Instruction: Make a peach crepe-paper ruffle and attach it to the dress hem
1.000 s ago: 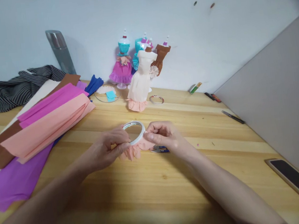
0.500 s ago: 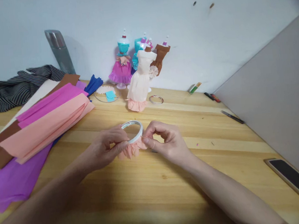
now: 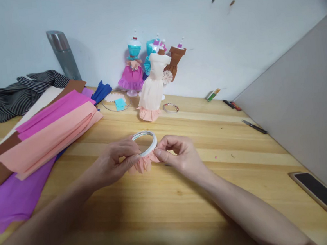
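Observation:
My left hand [image 3: 120,159] is closed on the left side of a white tape roll [image 3: 154,140], which I hold tilted above the table. A strip of gathered peach crepe paper [image 3: 142,165] hangs along the roll's near edge, forming a ruffle. At the right end of that ruffle, my right hand [image 3: 178,152] pinches the peach paper between thumb and forefinger, close beside the roll. A small dark object on the table is mostly hidden behind my right thumb.
Folded crepe paper sheets [image 3: 50,139] and striped cloth [image 3: 9,96] lie at the left, near a bottle [image 3: 67,58]. Small dress forms in paper dresses [image 3: 153,80] stand by the wall. A ring [image 3: 170,108], craft knife [image 3: 254,126] and phone [image 3: 319,195] lie to the right.
My right fingers have drawn slightly closer to the tape roll, folding the peach paper's right end inward. My left hand keeps its hold.

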{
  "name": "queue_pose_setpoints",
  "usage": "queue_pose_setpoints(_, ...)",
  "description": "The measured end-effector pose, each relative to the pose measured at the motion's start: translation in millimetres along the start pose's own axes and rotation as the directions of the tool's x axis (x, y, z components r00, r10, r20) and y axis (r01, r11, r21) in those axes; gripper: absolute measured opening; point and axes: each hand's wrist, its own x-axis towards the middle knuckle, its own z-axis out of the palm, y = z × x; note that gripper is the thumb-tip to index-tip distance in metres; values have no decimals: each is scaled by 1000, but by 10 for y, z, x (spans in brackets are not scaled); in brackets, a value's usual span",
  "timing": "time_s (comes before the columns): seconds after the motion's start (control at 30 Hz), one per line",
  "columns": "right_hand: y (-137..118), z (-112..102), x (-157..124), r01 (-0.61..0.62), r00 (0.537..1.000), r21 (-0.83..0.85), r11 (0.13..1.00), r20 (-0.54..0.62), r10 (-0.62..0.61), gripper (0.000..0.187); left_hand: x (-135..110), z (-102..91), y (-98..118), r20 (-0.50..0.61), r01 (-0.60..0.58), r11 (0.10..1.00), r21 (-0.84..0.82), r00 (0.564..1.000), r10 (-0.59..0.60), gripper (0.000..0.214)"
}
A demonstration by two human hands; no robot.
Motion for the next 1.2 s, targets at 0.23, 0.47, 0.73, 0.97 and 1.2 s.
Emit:
queue_pose_setpoints(0.23, 64, 21, 29, -110, 993, 162, 981, 70, 100, 25, 6, 18, 30, 58, -48, 999, -14, 997, 49, 29)
queue_pose_setpoints(0.47, 164, -27, 88, -199, 964, 375, 905, 241, 112, 29, 15, 31, -27, 53, -16, 998, -67, 998, 20, 34)
queue_pose_setpoints(0.73, 117, -52, 66, -231, 950, 338, 913, 279, 137, 28, 10, -3, -78, -27, 41, 995, -91, 999, -44, 31)
queue_pose_setpoints(0.97, 133, -96, 84, -319, 930, 399, 860, 308, 202, 26, 7, -16, -127, -81, 49, 997, -54, 995, -53, 30)
queue_pose_setpoints(1.2, 160, -114, 120, -323, 911, 363, 874, 369, 184, 27, 14, -40, -106, -51, 48, 996, -72, 997, -52, 29)
